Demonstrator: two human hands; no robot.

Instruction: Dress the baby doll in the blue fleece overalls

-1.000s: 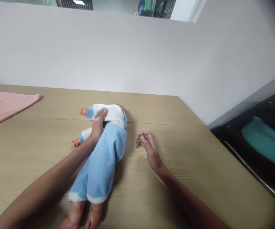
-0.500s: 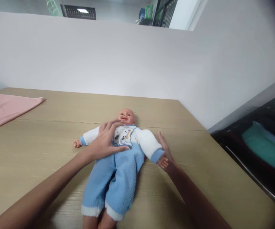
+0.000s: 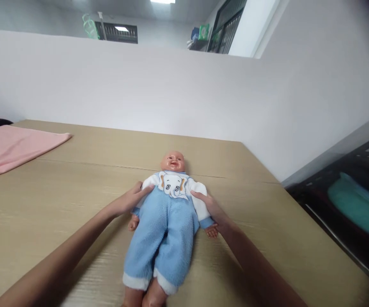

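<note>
A baby doll [image 3: 168,221] lies on its back on the table, head toward the wall. It wears a blue and white fleece outfit with an elephant face on the chest. My left hand [image 3: 132,199] grips the doll's sleeve at the left side, thumb over the white cloth and the other fingers hidden behind. On the opposite side, my right hand [image 3: 213,208] holds the other white sleeve, its thumb near the chest. Both doll arms lie down along the body.
The wooden table [image 3: 251,256] has a seam running across it. A pink cloth [image 3: 18,147] lies at the far left. Behind stands a white wall [image 3: 139,89]. At the right, beyond the table edge, is a dark rack with a teal item [image 3: 358,207].
My left hand has moved from the doll's chest to its side, and that doll arm, stretched out before, is now down. My right hand has closed around the other sleeve. The view has tilted up.
</note>
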